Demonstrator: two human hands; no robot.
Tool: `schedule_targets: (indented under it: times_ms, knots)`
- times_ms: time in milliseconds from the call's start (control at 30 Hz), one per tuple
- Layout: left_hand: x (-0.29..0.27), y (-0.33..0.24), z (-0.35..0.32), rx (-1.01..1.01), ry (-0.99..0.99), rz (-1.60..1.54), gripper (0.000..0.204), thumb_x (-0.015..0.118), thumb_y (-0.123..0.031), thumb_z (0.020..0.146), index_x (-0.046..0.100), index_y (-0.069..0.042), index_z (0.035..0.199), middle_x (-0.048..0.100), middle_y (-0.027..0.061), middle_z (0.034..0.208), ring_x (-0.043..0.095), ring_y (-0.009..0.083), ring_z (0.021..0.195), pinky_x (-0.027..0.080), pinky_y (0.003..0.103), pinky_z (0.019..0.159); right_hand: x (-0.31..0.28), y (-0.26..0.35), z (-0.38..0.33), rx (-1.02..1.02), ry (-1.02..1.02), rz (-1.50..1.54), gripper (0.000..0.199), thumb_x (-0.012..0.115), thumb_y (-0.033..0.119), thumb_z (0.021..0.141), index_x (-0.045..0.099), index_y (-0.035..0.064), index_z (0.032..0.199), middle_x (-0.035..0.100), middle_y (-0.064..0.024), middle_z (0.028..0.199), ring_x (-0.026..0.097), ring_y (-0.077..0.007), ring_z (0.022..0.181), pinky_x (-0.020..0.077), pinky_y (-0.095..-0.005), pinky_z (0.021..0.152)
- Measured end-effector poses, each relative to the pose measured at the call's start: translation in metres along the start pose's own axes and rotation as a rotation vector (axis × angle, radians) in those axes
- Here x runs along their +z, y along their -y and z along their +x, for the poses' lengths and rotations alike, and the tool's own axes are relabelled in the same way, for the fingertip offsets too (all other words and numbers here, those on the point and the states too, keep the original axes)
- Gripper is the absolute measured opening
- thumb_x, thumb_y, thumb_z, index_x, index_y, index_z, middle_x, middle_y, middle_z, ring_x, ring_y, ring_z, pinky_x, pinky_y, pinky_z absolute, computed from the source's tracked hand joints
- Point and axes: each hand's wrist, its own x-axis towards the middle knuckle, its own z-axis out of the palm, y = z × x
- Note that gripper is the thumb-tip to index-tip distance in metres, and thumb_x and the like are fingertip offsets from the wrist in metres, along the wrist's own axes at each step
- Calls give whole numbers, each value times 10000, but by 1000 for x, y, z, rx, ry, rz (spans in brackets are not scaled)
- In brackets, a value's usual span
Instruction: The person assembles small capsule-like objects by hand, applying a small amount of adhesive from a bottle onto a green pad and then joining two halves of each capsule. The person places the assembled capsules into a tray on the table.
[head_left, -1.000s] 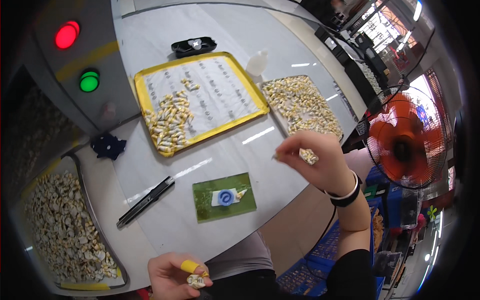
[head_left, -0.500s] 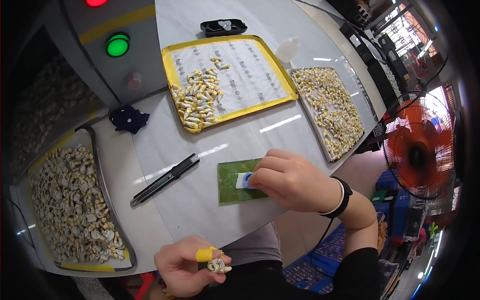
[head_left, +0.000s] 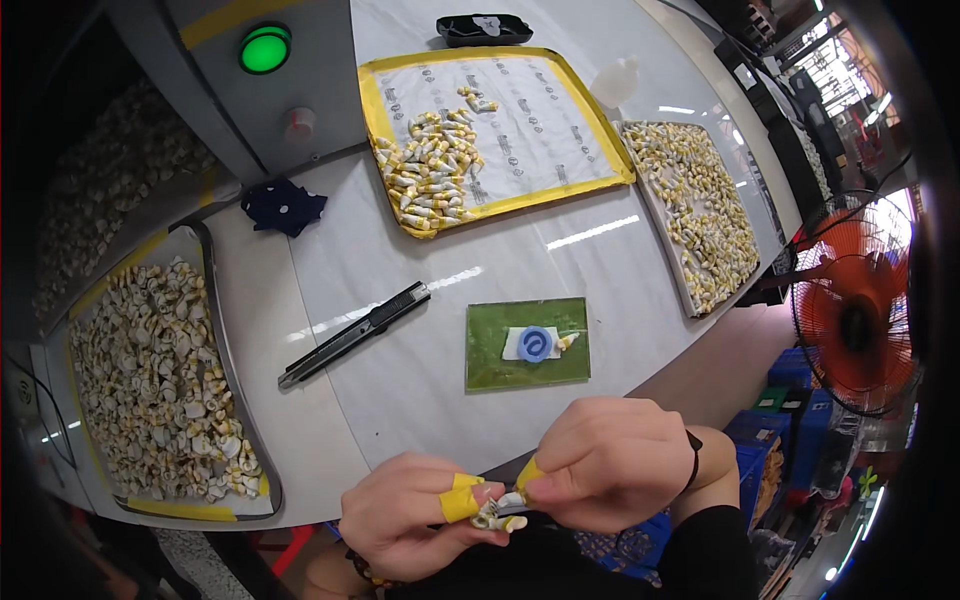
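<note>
A small pale part (head_left: 497,513) sits low at the table edge, pinched between both hands. The left hand (head_left: 425,515) holds it with a yellow-taped thumb, and the right hand (head_left: 610,465) closes its taped fingertips on it from the other side. Just above the hands lies a green mat (head_left: 480,350) with a blue ring (head_left: 535,344). A black knife (head_left: 353,334) lies above the left hand. Further up stands a yellow tray (head_left: 600,150), and well to the left a grey tray (head_left: 215,300) full of pale parts.
</note>
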Motion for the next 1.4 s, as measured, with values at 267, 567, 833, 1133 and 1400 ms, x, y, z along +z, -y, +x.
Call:
schedule_targets:
  times_ms: [267, 567, 833, 1133, 1400]
  knots:
    - [0, -8, 4, 40, 50, 139, 336, 872, -72, 660, 717, -2, 949, 715, 93, 866, 667, 234, 727, 534, 305, 608, 0, -4, 2, -99, 93, -31, 117, 704, -79, 772, 634, -49, 862, 647, -127, 854, 616, -243, 673, 507, -302, 583]
    - [-1, -11, 10, 141, 52, 168, 346, 882, -61, 636, 686, -2, 914, 707, 104, 842, 671, 254, 723, 552, 304, 604, 0, -7, 8, -129, 141, -9, 122, 726, -74, 775, 609, -41, 765, 668, -150, 784, 633, -246, 622, 530, -306, 538]
    - [-1, -10, 11, 142, 73, 134, 372, 885, -60, 646, 684, -2, 954, 703, 95, 840, 673, 252, 737, 555, 305, 615, 0, -4, 7, -125, 131, -14, 128, 734, -68, 773, 611, -34, 768, 671, -144, 787, 636, -244, 627, 533, -302, 545]
    - [3, -14, 7, 124, 18, 281, 410, 877, -93, 664, 677, -14, 1013, 715, 95, 926, 680, 253, 798, 554, 309, 678, 4, -3, -2, -219, 68, -221, 216, 776, -27, 718, 663, -18, 903, 683, -120, 827, 639, -229, 657, 547, -300, 577]
    - [4, -9, -4, -296, -43, -478, 336, 778, -10, 796, 634, 73, 1089, 695, 167, 986, 695, 216, 857, 553, 312, 773, 4, -5, -4, -11, 20, 69, 204, 784, -10, 732, 710, 16, 920, 649, -66, 827, 588, -191, 672, 467, -289, 584]
